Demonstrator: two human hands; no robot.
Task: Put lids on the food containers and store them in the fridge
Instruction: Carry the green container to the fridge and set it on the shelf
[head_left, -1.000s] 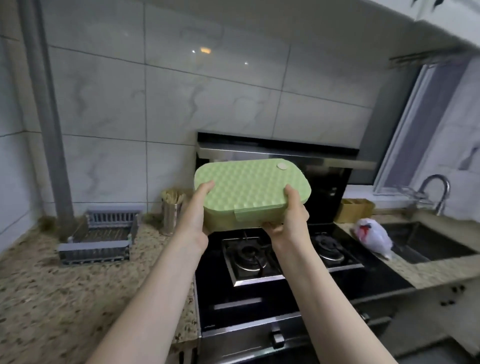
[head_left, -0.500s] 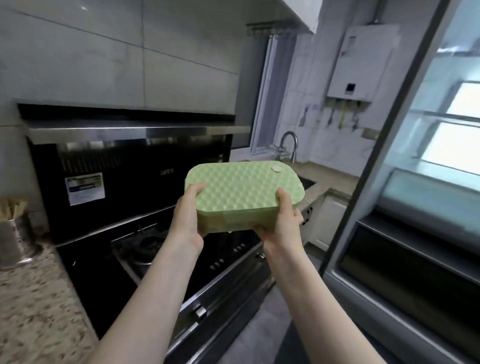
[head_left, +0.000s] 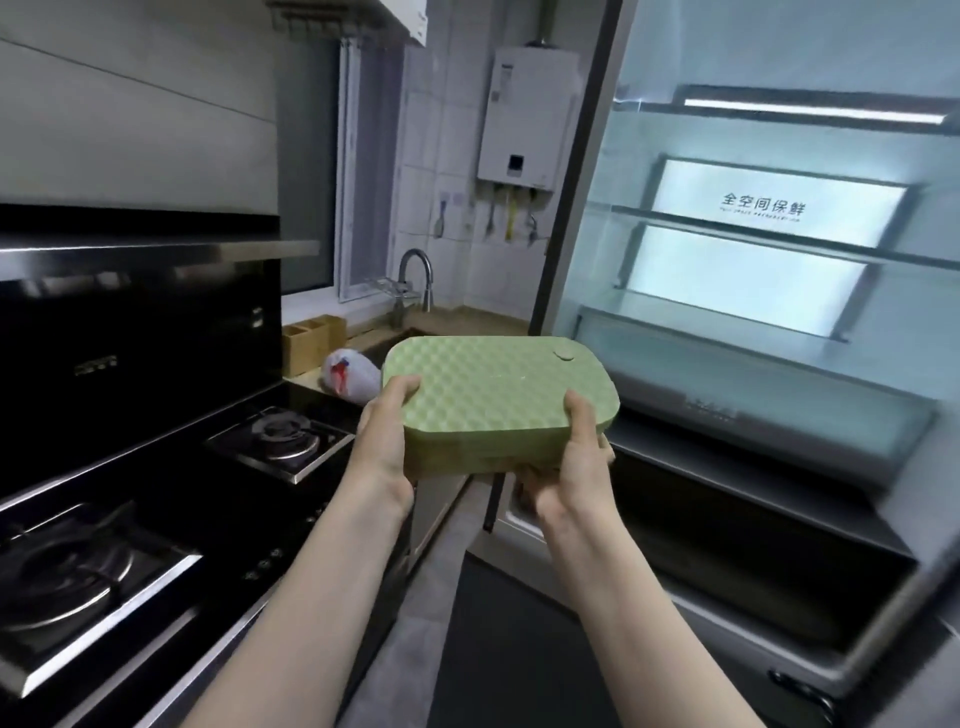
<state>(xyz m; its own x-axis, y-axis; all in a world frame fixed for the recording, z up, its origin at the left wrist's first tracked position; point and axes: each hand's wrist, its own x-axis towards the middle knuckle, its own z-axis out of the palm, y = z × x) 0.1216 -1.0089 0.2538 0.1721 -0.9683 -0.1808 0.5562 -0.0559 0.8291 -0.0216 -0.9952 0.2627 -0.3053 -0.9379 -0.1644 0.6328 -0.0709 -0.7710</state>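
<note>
A green food container (head_left: 493, 397) with a dimpled lid on it is held in the air between both hands, at chest height. My left hand (head_left: 382, 452) grips its left end, thumb on the lid. My right hand (head_left: 571, 467) grips its right end, thumb on the lid and fingers under the base. Just beyond and to the right stands the open fridge (head_left: 753, 291), lit inside, with glass shelves and a drawer below.
A black gas stove (head_left: 156, 519) and range hood fill the left side. Behind the container lie a white plastic bag (head_left: 348, 376), a wooden box (head_left: 311, 343) and the sink with its tap (head_left: 415, 280). A grey floor strip runs between stove and fridge.
The view has swung right from the stove toward the open fridge. The container, still held in both hands, now sits in front of the fridge's lower shelf.
</note>
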